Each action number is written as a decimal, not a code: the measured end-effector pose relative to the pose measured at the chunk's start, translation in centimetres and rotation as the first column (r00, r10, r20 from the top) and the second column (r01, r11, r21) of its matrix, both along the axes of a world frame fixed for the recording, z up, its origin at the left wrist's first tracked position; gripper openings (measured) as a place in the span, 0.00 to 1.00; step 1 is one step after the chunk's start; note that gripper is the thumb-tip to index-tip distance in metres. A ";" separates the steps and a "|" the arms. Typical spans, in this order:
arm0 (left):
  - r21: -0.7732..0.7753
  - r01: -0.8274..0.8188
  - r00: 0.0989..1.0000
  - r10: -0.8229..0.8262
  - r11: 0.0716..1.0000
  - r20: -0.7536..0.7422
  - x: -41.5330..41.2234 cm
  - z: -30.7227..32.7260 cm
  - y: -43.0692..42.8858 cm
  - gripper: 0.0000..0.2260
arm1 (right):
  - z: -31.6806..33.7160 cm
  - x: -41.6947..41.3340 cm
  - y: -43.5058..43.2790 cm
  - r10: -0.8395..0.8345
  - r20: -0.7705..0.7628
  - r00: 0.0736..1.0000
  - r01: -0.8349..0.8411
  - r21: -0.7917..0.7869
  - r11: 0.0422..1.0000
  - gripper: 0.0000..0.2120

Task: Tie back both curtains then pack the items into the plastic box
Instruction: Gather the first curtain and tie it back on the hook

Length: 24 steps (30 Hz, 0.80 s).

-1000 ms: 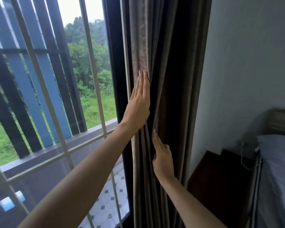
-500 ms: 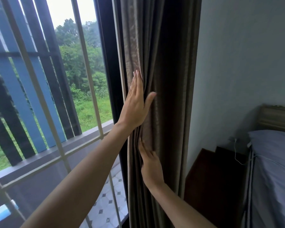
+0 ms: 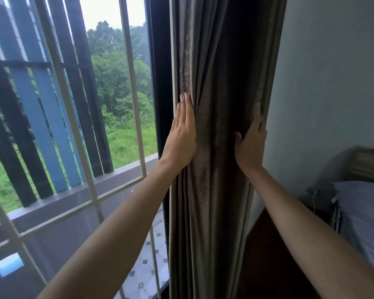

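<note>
Curtain [image 3: 220, 83] edges: left hand [image 3: 181, 137] presses one, right hand [image 3: 249, 145] grips other

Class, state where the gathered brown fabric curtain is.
Head view, centre: brown fabric curtain hangs between black window frame and grey wall; left hand and right hand flank it.
</note>
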<state>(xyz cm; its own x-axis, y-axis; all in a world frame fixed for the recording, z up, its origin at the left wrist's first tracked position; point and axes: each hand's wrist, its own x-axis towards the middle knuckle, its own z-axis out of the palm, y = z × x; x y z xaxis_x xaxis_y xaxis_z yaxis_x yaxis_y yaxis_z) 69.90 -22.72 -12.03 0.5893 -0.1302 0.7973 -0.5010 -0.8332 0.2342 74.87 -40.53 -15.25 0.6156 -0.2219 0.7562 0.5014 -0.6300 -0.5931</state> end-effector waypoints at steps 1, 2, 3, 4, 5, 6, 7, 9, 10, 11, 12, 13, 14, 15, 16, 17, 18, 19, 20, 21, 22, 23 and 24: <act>-0.004 0.000 1.000 0.000 1.000 -0.008 -0.1 0.0 0.0 0.43 | -0.4 0.4 0.0 0.006 -0.039 0.999 -0.006 0.002 1.000 0.42; -0.003 -0.001 1.000 0.001 1.000 -0.006 -0.2 0.1 0.0 0.43 | -0.9 0.6 0.1 0.002 -0.073 0.997 -0.003 -0.007 1.000 0.43; 0.003 0.000 1.000 0.000 1.000 -0.001 -0.2 0.1 0.1 0.42 | -1.4 0.8 0.1 -0.005 -0.107 0.994 0.003 -0.016 1.000 0.43; 0.007 0.002 1.000 -0.002 1.000 0.002 -0.3 0.1 0.3 0.42 | -1.8 0.8 0.2 -0.002 -0.146 0.989 -0.001 -0.019 1.000 0.42; 0.007 0.005 1.000 -0.005 1.000 0.000 -0.3 0.0 0.4 0.42 | -2.4 0.6 0.3 0.017 -0.187 0.982 -0.020 -0.016 1.000 0.41; 0.004 0.006 1.000 -0.006 1.000 -0.005 -0.2 0.0 0.6 0.42 | -2.9 0.3 0.5 0.043 -0.229 0.972 -0.048 -0.015 0.999 0.39; -0.003 0.006 1.000 -0.006 1.000 -0.008 -0.2 0.0 0.7 0.42 | -3.7 -0.1 0.8 0.065 -0.264 0.962 -0.075 -0.031 0.997 0.37; -0.012 0.009 1.000 -0.009 1.000 -0.011 -0.1 -0.1 0.9 0.42 | -5.4 -1.0 1.3 0.088 -0.281 0.956 -0.118 -0.094 0.989 0.34; -0.009 0.012 1.000 -0.012 1.000 -0.009 0.0 -0.1 1.0 0.43 | -6.3 -1.5 1.5 0.097 -0.273 0.957 -0.135 -0.123 0.983 0.34; -0.004 0.015 1.000 -0.015 1.000 -0.006 0.0 -0.1 1.0 0.43 | -7.0 -1.9 1.8 0.103 -0.262 0.960 -0.147 -0.153 0.977 0.35; -0.001 0.017 1.000 -0.017 1.000 -0.004 0.1 -0.1 1.1 0.43 | -7.7 -2.2 1.9 0.108 -0.250 0.962 -0.156 -0.181 0.971 0.35; 0.001 0.016 1.000 -0.016 1.000 -0.003 0.2 -0.1 1.1 0.43 | -8.3 -2.4 2.2 0.111 -0.243 0.964 -0.163 -0.203 0.966 0.36; 0.005 0.015 1.000 -0.015 1.000 -0.001 0.3 -0.1 1.2 0.43 | -8.7 -2.6 2.4 0.117 -0.237 0.964 -0.170 -0.217 0.961 0.36; 0.010 0.014 1.000 -0.014 1.000 0.004 0.4 -0.1 1.2 0.43 | -9.1 -2.8 2.7 0.128 -0.227 0.965 -0.181 -0.231 0.956 0.36; 0.016 0.012 1.000 -0.013 1.000 0.008 0.5 -0.1 1.2 0.43 | -9.4 -3.1 3.0 0.139 -0.211 0.968 -0.191 -0.248 0.950 0.37; 0.019 0.010 1.000 -0.010 1.000 0.008 0.5 -0.1 1.1 0.44 | -9.7 -3.4 3.5 0.149 -0.193 0.970 -0.198 -0.269 0.943 0.38; 0.018 0.008 1.000 -0.008 1.000 0.003 0.5 -0.1 1.0 0.44 | -10.1 -3.8 3.9 0.160 -0.179 0.971 -0.206 -0.285 0.936 0.38; 0.017 0.006 1.000 -0.006 1.000 -0.001 0.5 -0.1 0.9 0.44 | -10.5 -4.2 4.4 0.175 -0.175 0.969 -0.221 -0.291 0.931 0.40; 0.017 0.008 1.000 -0.008 1.000 -0.002 0.4 -0.1 0.7 0.44 | -10.9 -4.7 4.8 0.193 -0.177 0.965 -0.238 -0.290 0.927 0.41; 0.020 0.011 1.000 -0.011 1.000 0.002 0.3 -0.1 0.6 0.44 | -11.4 -5.2 5.2 0.208 -0.177 0.962 -0.253 -0.289 0.923 0.42; 0.022 0.015 1.000 -0.015 1.000 0.006 0.3 -0.1 0.4 0.43 | -11.9 -5.7 5.5 0.221 -0.174 0.960 -0.264 -0.287 0.921 0.42; 0.020 0.022 1.000 -0.022 1.000 0.007 0.2 -0.1 0.2 0.43 | -12.4 -6.2 5.7 0.229 -0.172 0.958 -0.271 -0.285 0.919 0.41; 0.013 0.032 0.999 -0.032 0.999 0.003 0.1 -0.1 0.1 0.43 | -12.8 -6.6 5.9 0.233 -0.172 0.957 -0.275 -0.286 0.918 0.40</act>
<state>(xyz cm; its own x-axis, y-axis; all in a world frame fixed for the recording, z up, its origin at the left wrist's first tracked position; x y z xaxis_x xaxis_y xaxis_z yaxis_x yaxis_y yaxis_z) 70.03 -22.63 -12.16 0.5821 -0.1599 0.7973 -0.5285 -0.8195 0.2216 68.28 -34.66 -28.01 0.7190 0.1828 0.6706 0.5992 -0.6517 -0.4649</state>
